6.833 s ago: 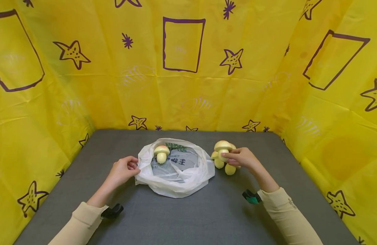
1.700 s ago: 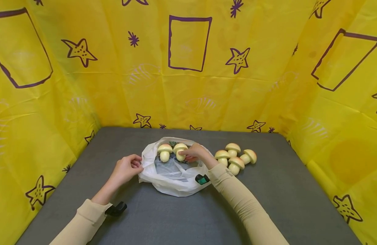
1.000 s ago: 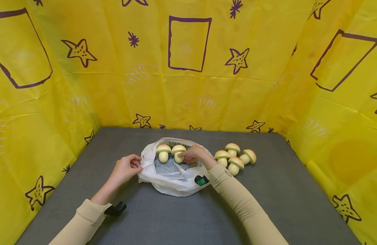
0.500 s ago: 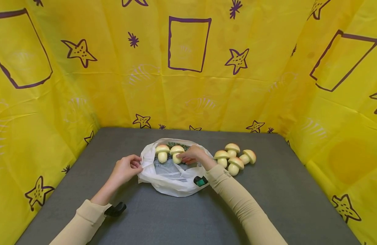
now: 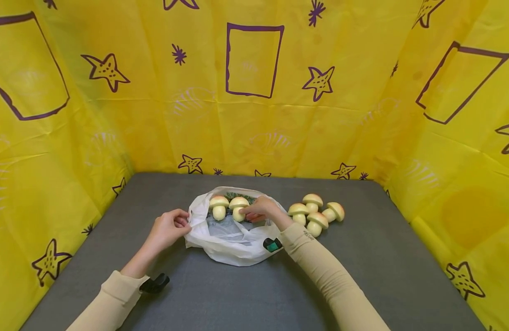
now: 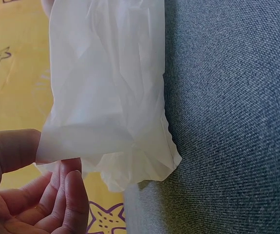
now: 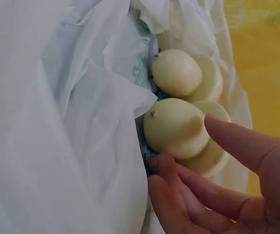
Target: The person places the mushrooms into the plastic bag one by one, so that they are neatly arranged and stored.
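A white plastic bag (image 5: 237, 257) lies on the grey table with its mouth spread, printing visible inside. My left hand (image 5: 170, 228) pinches the bag's left rim, thumb above and fingers below in the left wrist view. Inside the bag my right hand (image 5: 264, 210) holds a cream mushroom (image 5: 239, 202) with an orange-tinged cap by its stem. In the right wrist view the thumb is at one side of that stem (image 7: 174, 129) and the fingers at the other. Another mushroom (image 5: 219, 208) lies in the bag just left of it.
Several similar mushrooms (image 5: 317, 224) lie in a cluster on the table right of the bag. Yellow cloth (image 5: 254, 128) with purple drawings hangs around the back and sides. Dark wrist devices (image 5: 155, 283) sit under both wrists.
My right hand has carried a mushroom from the cluster into the bag, beside the first one, then shifted it slightly left and nearer. In the last half second almost nothing moved. My left hand stays on the rim.
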